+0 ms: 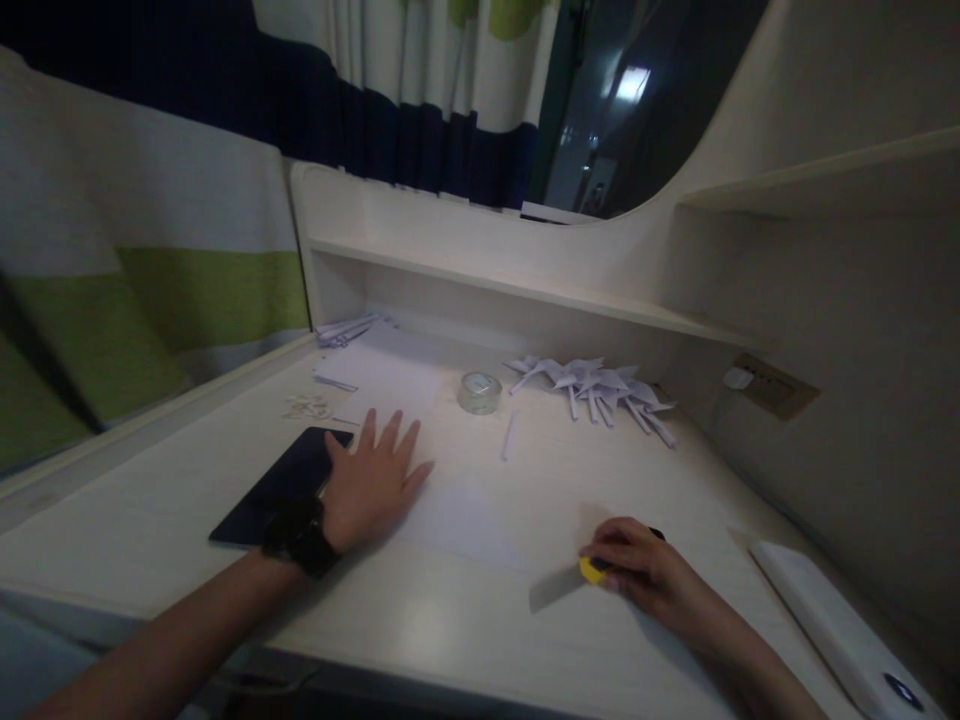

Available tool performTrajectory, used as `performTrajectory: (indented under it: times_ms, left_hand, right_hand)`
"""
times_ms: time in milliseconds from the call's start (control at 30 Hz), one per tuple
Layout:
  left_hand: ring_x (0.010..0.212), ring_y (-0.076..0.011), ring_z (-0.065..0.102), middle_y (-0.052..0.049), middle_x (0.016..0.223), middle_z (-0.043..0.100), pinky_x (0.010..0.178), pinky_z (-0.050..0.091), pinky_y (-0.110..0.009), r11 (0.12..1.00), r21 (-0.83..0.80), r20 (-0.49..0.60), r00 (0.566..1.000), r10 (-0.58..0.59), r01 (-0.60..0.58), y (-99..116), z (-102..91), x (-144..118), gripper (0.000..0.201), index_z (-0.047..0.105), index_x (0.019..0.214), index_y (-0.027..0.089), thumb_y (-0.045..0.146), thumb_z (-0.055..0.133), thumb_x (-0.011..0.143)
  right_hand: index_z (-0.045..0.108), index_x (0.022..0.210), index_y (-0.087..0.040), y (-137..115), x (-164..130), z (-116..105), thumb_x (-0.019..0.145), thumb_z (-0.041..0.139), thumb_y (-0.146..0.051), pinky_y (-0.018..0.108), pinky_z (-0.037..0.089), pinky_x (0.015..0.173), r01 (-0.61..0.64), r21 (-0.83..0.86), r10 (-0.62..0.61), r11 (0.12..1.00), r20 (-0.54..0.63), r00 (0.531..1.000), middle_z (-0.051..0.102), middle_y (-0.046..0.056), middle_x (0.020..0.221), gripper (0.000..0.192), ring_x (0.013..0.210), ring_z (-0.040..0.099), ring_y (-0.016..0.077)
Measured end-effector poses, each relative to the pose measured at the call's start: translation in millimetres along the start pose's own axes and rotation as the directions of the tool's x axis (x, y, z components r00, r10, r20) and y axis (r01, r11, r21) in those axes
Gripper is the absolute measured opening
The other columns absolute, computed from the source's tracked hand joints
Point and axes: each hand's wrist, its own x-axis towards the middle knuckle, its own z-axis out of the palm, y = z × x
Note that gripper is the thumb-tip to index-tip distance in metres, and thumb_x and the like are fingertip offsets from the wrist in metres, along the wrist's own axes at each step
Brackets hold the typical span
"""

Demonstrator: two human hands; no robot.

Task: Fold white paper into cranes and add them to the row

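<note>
My left hand, with a black watch on the wrist, lies flat with its fingers spread. It rests at the left edge of a white sheet of paper on the desk. Partly under that hand and wrist is a dark tablet. My right hand is closed around a utility knife with a yellow and black handle. The knife's long grey blade points left, low over the desk to the right of the sheet. Most of the handle is hidden in my fingers.
Behind the sheet are a roll of clear tape and a thin paper strip. Folded paper pinwheels lie back right. More paper, rolled paper sticks and small white bits lie back left. A white box-shaped device stands right.
</note>
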Motion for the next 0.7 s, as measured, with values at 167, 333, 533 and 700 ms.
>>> performTrajectory:
  times_ms: [167,333,533,700]
  left_hand:
    - [0.134,-0.0472,0.014,-0.016,0.149,0.028,0.086,0.02,-0.079,0.998,-0.046,0.079,0.996,-0.049,0.053,-11,1.6,-2,0.061,0.035,0.141,0.018,0.052,0.022,0.091]
    - [0.137,-0.04,0.014,-0.018,0.147,0.03,0.1,0.015,-0.067,0.999,-0.019,-0.045,0.998,0.041,-0.042,-3,-4.5,1,0.058,0.037,0.138,0.011,0.045,0.026,0.092]
    - [0.112,-0.034,0.051,-0.02,0.121,0.057,0.092,0.039,-0.046,0.951,-0.208,0.058,0.968,0.243,-0.227,21,-15.8,-6,0.067,0.044,0.131,0.009,0.057,0.039,0.085]
    - [0.1,-0.0324,0.057,-0.015,0.113,0.06,0.081,0.045,-0.039,0.925,-0.325,0.173,0.95,0.262,-0.196,30,-14.2,-5,0.077,0.049,0.125,0.017,0.056,0.069,0.061]
  right_hand:
    - [0.065,0.113,-0.027,-1,1,-1,0.087,0.054,-0.032,0.036,0.044,0.085,-0.005,0.017,0.005,1.0,-0.006,1.0,0.057,0.01,0.106,0.029,0.098,0.054,0.0238]
    - [0.065,0.114,-0.027,3,-1,-1,0.086,0.055,-0.031,0.036,0.044,0.085,0.001,0.026,-0.001,1.0,-0.019,1.0,0.057,0.01,0.105,0.03,0.097,0.054,0.0231]
    - [0.067,0.11,-0.023,13,-3,-7,0.086,0.053,-0.027,0.033,0.045,0.084,-0.058,-0.012,0.057,0.998,-0.057,0.997,0.057,0.011,0.106,0.028,0.096,0.055,0.0221]
    - [0.068,0.106,-0.023,15,0,-17,0.085,0.052,-0.025,0.032,0.046,0.081,-0.103,-0.037,0.1,0.994,-0.078,0.992,0.06,0.011,0.103,0.027,0.091,0.058,0.0213]
